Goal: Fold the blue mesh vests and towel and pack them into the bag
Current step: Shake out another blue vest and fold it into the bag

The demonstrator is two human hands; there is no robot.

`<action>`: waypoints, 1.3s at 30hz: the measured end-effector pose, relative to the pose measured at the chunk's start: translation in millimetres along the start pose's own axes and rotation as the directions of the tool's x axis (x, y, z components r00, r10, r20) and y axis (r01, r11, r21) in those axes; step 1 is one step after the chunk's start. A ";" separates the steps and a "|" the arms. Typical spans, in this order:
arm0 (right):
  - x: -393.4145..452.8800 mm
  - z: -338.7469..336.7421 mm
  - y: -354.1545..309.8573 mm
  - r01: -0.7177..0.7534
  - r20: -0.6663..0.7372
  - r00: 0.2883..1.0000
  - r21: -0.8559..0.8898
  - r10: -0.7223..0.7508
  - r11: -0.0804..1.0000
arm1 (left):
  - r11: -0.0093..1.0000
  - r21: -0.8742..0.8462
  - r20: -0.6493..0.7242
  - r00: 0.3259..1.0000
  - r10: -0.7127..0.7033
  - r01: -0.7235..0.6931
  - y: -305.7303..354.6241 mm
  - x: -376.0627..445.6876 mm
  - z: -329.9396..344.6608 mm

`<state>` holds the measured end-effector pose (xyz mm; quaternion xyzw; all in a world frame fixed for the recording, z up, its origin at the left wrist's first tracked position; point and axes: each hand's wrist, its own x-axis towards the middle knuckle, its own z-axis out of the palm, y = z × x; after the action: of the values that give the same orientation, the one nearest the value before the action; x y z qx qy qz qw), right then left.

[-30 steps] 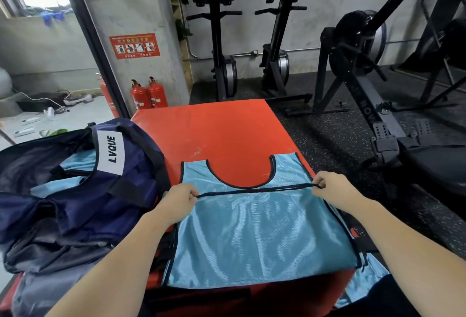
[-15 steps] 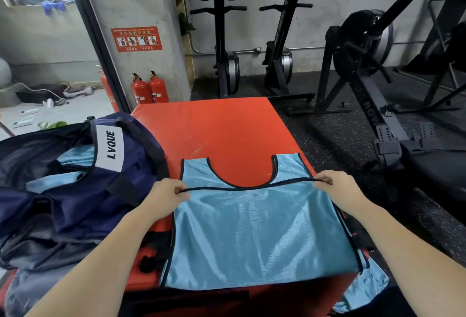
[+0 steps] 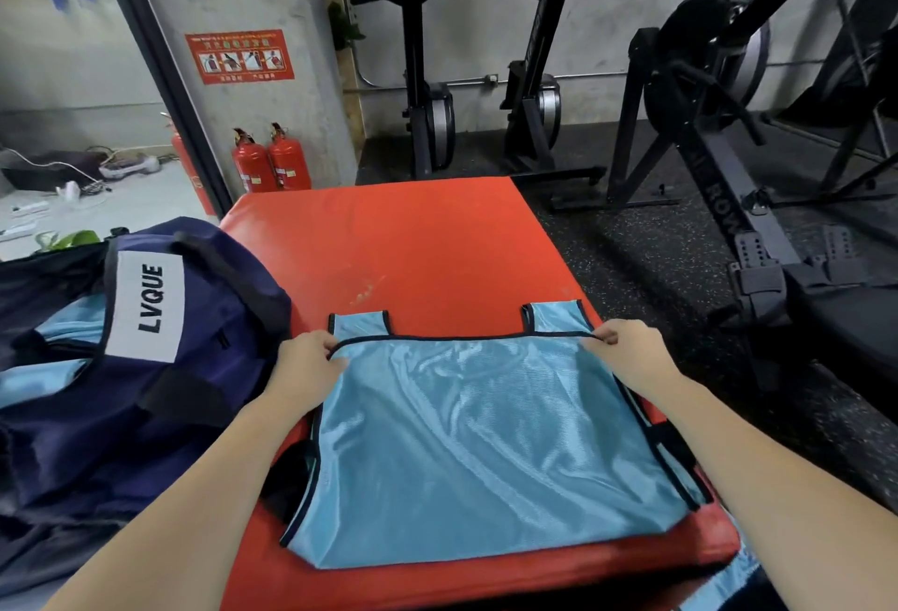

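A light blue mesh vest [image 3: 486,440] with black trim lies on the red padded box [image 3: 413,241], folded over on itself. My left hand [image 3: 306,362] pinches the left end of its folded hem, and my right hand [image 3: 631,348] pinches the right end. The hem sits stretched between them just below the two shoulder straps. A navy bag [image 3: 146,367] with a white LVQUE label lies open at the left, with light blue fabric [image 3: 63,333] visible inside. Another piece of blue mesh [image 3: 729,581] hangs off the box's near right corner.
Two red fire extinguishers [image 3: 272,163] stand by a concrete pillar behind the box. Black rowing machines [image 3: 719,134] fill the right side and back wall. A black strap [image 3: 286,479] lies between bag and vest. The far half of the red box top is bare.
Both hands have carried the vest's hem farther away from me, up over the neckline. Only the two shoulder strap tips now show beyond the hem.
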<state>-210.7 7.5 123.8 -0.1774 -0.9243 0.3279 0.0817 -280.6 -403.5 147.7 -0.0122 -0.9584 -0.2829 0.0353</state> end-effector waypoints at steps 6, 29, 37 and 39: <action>10.5 -18.6 -21.0 0.054 -0.175 0.984 0.127 -0.032 0.990 | 0.995 -0.096 -0.210 0.977 0.017 -0.038 10.3 12.1 -9.6; 0.3 16.0 -46.6 0.113 -0.135 0.979 -0.278 -0.155 0.954 | 0.933 0.360 -0.119 0.990 0.078 -0.030 23.8 6.7 11.4; -107.7 55.2 -55.7 0.453 0.207 0.888 -0.243 -0.411 0.857 | 0.920 0.204 0.268 0.923 0.278 -0.336 84.6 -119.4 64.5; -107.2 46.8 -25.0 0.406 0.233 0.911 -0.352 -0.341 0.844 | 0.909 0.292 0.283 0.935 0.215 -0.297 62.5 -126.7 65.0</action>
<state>-131.1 -78.5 99.8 0.0207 -0.9912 0.1270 0.0319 -155.5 -316.2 117.6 -0.1674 -0.9790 -0.1077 -0.0443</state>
